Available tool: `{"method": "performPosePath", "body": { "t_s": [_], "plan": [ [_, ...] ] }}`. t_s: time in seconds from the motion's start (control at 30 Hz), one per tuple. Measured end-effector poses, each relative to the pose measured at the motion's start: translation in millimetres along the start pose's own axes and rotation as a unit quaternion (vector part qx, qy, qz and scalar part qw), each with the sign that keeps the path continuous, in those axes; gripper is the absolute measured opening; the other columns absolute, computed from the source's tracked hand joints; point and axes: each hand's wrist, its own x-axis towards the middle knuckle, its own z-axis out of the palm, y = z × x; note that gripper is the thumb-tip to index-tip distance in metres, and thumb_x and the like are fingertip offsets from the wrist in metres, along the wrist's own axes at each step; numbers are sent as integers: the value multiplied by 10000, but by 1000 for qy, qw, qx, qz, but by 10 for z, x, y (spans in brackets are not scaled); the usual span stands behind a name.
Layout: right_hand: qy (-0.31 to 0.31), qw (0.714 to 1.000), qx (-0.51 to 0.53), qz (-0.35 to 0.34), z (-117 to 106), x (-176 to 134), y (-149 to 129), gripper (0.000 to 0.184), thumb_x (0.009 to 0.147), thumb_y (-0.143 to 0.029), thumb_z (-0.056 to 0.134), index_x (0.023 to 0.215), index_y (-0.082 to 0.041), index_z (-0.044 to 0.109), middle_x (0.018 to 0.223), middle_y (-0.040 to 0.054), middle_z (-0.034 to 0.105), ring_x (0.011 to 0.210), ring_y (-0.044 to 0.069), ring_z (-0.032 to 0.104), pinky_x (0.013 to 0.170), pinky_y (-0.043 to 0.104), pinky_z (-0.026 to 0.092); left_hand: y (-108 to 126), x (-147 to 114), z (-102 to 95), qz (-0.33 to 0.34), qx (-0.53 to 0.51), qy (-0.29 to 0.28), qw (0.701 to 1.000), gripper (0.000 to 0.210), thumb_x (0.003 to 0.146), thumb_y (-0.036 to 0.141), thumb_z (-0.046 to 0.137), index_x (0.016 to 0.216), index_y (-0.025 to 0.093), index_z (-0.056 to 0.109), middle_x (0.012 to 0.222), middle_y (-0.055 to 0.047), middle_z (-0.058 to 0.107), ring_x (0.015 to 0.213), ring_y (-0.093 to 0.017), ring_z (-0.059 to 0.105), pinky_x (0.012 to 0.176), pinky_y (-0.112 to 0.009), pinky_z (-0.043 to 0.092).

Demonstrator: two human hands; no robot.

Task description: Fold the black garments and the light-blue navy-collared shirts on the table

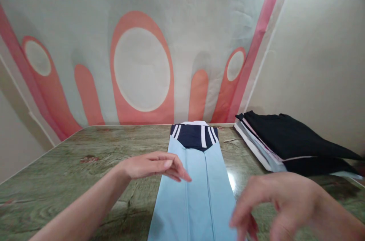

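While both hands hover over it, the light blue garment point(196, 191) lies folded into a long narrow strip down the middle of the green marbled table point(71, 165), navy striped collar point(194, 135) at the far end. Left hand point(154, 165): flat, fingers extended, tips over the strip's left edge, grasping nothing. Right hand point(273, 205): blurred, fingers curled downward at the strip's right edge, nothing gripped. Stack of folded dark clothes point(288, 142) sits at the far right.

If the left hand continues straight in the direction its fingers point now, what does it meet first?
Probably the light blue folded garment: the left hand points right, fingertips already over its left edge. Its height above the cloth is unclear.
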Motion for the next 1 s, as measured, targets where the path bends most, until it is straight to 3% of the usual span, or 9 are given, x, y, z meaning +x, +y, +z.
{"method": "performPosePath", "body": {
  "t_s": [0.1,0.17,0.2,0.23,0.3,0.47,0.77,0.87,1.0],
  "plan": [
    [195,965,-141,106,-165,216,406,488,839,-445,495,1252,-187,491,1177,112,588,983,188,588,868,333,456,-485,283,-79,-43,239,154,958,485,906,518,305,1232,202,476,1327,-85,454,1223,-200,400,1031,-361,270],
    [347,885,-245,190,-238,401,827,535,869,-466,397,1291,-142,447,1292,152,487,1147,228,482,955,383,388,-842,466,-91,-95,383,238,888,573,905,534,269,1336,167,353,1424,-116,300,1311,-225,253,1067,-403,180],
    [394,838,-303,224,-249,491,1048,594,870,-476,374,1326,-97,395,1356,178,403,1247,251,367,1018,411,307,-999,538,-83,-116,441,247,855,614,900,548,258,1361,145,311,1447,-131,238,1335,-242,183,1074,-431,138],
    [410,806,-347,247,-242,571,1256,643,864,-496,362,1349,-74,354,1406,185,317,1302,267,267,1051,429,244,-1132,593,-70,-125,486,253,827,639,899,557,238,1379,138,273,1458,-134,202,1345,-246,144,1075,-441,118],
    [404,777,-389,286,-202,694,1587,680,864,-549,299,1378,-104,312,1450,152,234,1330,281,192,1067,450,192,-1312,658,-50,-131,549,261,783,664,892,575,215,1396,143,229,1469,-128,165,1352,-250,105,1076,-446,93],
    [371,766,-427,303,-294,814,1880,721,848,-630,190,1403,-174,261,1468,89,209,1341,271,157,1074,441,155,-1417,723,-219,-131,602,262,743,686,882,604,169,1400,158,212,1474,-116,151,1348,-243,124,1068,-420,106],
    [371,773,-437,274,-860,998,2055,685,860,-597,229,1386,-164,300,1454,94,251,1334,261,182,1066,433,162,-1514,877,-710,-140,594,279,742,674,882,591,209,1388,146,245,1466,-128,177,1336,-240,166,1053,-406,119],
    [384,764,-437,280,-835,1020,2050,650,878,-551,241,1374,-139,323,1443,111,273,1325,268,205,1061,440,162,-1542,883,-723,-133,595,288,739,661,887,579,214,1383,145,256,1465,-125,185,1338,-238,156,1056,-406,103],
    [382,765,-436,280,-553,1033,1903,627,891,-510,257,1355,-97,350,1427,153,293,1318,279,220,1054,455,176,-1583,859,-662,-137,596,301,732,642,896,560,208,1387,150,247,1456,-121,218,1331,-241,180,1056,-402,109]
  ]
}}
